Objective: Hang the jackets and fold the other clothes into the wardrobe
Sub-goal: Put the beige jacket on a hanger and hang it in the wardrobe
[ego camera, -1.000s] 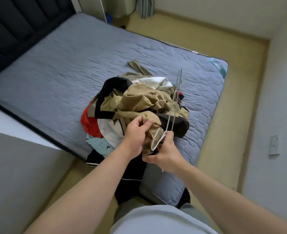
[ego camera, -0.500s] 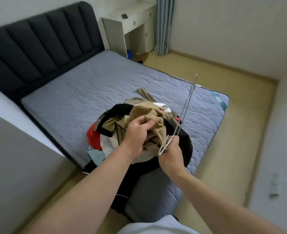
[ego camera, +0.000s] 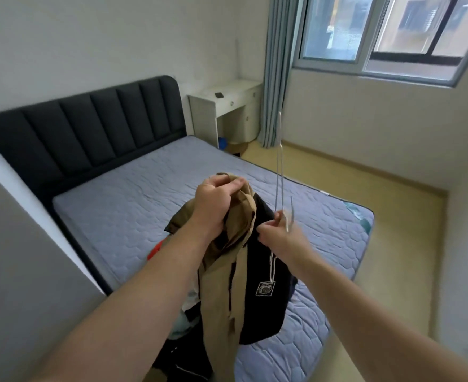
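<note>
Here, the bed (ego camera: 133, 194) is spreading across the middle of the view, its headboard (ego camera: 89, 128) off at ten o'clock, and it is serving as the sorting surface. Over its near edge a tan and navy jacket (ego camera: 227, 285) is hanging free toward six o'clock, probably raised so that the collar is opening up for hanging. The pile (ego camera: 184, 323) of other clothes is lying on the bed at seven o'clock of the jacket, half hidden by the left arm. The left hand (ego camera: 216, 205) is gripping the collar, fingers and thumb curling tightly round bunched cloth. The right hand (ego camera: 276, 232), at three o'clock of the left, is pinching the lower end of a thin wire hanger (ego camera: 279, 172), which is standing upright toward twelve, apart from the jacket and seemingly ready for threading in. No wardrobe is showing.
</note>
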The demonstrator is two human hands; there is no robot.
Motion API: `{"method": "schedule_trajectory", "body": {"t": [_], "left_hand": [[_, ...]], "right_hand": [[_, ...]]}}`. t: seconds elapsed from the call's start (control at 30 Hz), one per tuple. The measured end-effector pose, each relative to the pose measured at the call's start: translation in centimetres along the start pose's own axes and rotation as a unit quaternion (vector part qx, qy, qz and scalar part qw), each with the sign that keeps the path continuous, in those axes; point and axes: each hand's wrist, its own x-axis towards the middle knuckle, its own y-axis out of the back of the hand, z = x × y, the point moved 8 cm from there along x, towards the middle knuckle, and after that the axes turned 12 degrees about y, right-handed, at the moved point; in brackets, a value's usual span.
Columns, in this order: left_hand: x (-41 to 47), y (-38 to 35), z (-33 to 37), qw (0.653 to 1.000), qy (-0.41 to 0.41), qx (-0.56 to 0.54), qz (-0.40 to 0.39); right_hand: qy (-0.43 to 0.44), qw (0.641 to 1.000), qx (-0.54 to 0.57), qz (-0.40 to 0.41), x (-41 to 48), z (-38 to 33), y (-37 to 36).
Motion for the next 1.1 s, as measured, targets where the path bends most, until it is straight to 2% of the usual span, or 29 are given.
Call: {"method": "schedule_trajectory", "body": {"t": [0.07, 0.13, 0.23, 0.27, 0.3, 0.4, 0.47, 0.57, 0.73, 0.8, 0.9, 1.0, 1.1], "left_hand": [[-0.1, 0.5, 0.4, 1.000, -0.001, 0.004, 0.018], [-0.1, 1.0, 0.6, 1.000, 0.007, -0.002, 0.024], [-0.3, 1.3, 1.0, 0.999, 0.005, -0.011, 0.030], [-0.4, 1.4, 1.1, 0.999, 0.004, -0.010, 0.035], [-0.5, 1.5, 1.1, 0.999, 0.004, -0.011, 0.036], [-0.6, 1.7, 1.1, 1.000, 0.006, -0.012, 0.011], [-0.7, 2.0, 1.1, 1.000, 0.013, -0.012, -0.008], [-0.6, 3.0, 1.1, 1.000, 0.008, 0.018, -0.013], [-0.6, 5.4, 0.9, 0.999, -0.039, 0.034, 0.017], [-0.7, 5.8, 0.4, 0.997, -0.037, 0.064, 0.017], [-0.4, 6.1, -1.5, 0.997, 0.016, 0.075, 0.006], [-0.9, 5.7, -3.0, 0.997, 0.057, 0.053, -0.022], [-1.0, 5.2, -4.0, 0.996, 0.072, 0.046, -0.028]], "right_hand": [[0.022, 0.994, 0.097, -0.045, -0.4, -1.0, -1.5], [0.032, 0.989, 0.111, -0.097, -1.1, -1.7, -2.5], [0.032, 0.981, -0.041, -0.187, -2.4, -1.6, -4.4], [0.040, 0.978, -0.083, -0.188, -2.6, -1.6, -4.9], [0.052, 0.981, -0.092, -0.161, -2.7, -1.9, -5.3], [0.082, 0.996, -0.031, -0.003, -2.1, -2.8, -4.4], [0.072, 0.996, -0.007, 0.055, -1.5, -2.7, -3.4], [0.043, 0.995, 0.007, 0.089, -1.1, -2.7, -2.3], [0.002, 0.995, 0.046, 0.094, -1.1, -3.0, -2.7], [0.015, 0.995, 0.066, 0.070, -0.7, -3.6, -3.1], [0.021, 0.999, 0.031, -0.024, -0.1, -4.4, -4.6], [-0.042, 0.994, -0.058, -0.083, 0.0, -3.7, -5.2], [-0.117, 0.982, -0.090, -0.114, -0.5, -2.5, -5.3]]}}
